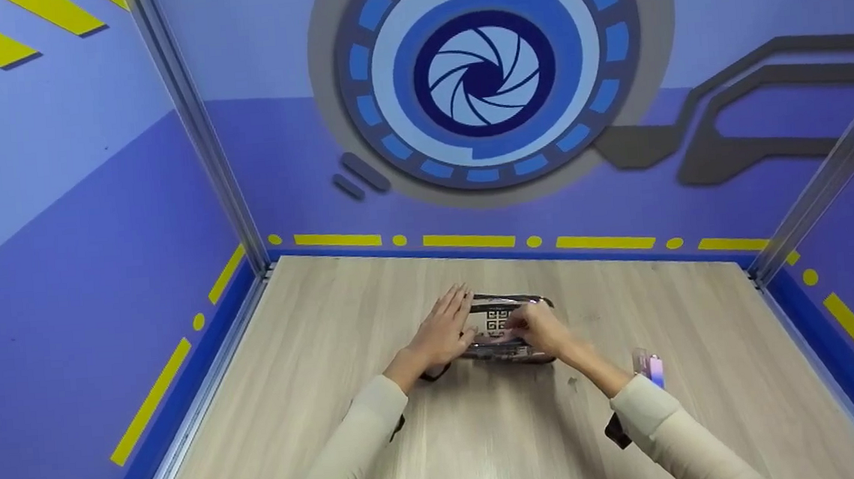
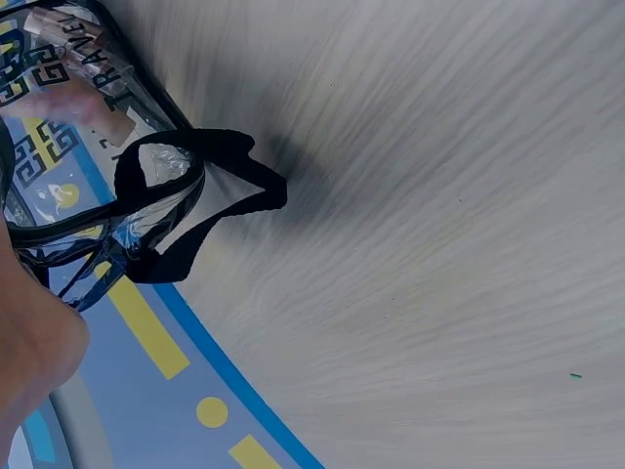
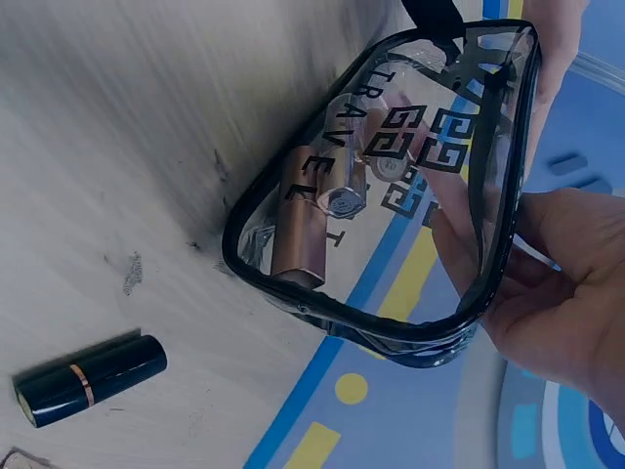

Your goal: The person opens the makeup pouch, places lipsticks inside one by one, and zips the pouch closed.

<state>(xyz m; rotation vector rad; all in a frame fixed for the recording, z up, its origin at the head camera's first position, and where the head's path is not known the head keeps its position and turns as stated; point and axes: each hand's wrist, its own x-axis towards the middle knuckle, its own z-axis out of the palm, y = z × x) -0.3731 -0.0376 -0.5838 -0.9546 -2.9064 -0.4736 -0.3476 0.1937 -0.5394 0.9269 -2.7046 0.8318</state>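
Note:
A clear pouch [image 1: 497, 323] with black trim, dark patterning and the word TRAVEL sits on the wooden table. Several lipstick-like tubes [image 3: 301, 230] show inside it. At the pouch's left end my left hand [image 1: 439, 331] holds on, fingers at the far edge and thumb nearer me. My right hand [image 1: 542, 327] is at the pouch's other end, its fingers bent in the head view. In the right wrist view, fingers of my right hand [image 3: 562, 283] pass behind the black edge and show through the plastic; whether they hold anything is hidden.
A dark lipstick tube [image 3: 93, 379] with a copper band lies on the table right of the pouch. A shiny purple-pink tube [image 1: 656, 371] shows beside my right forearm. A black strap loop [image 2: 229, 205] sticks out from the pouch. Blue walls [image 1: 280, 175] border the tabletop.

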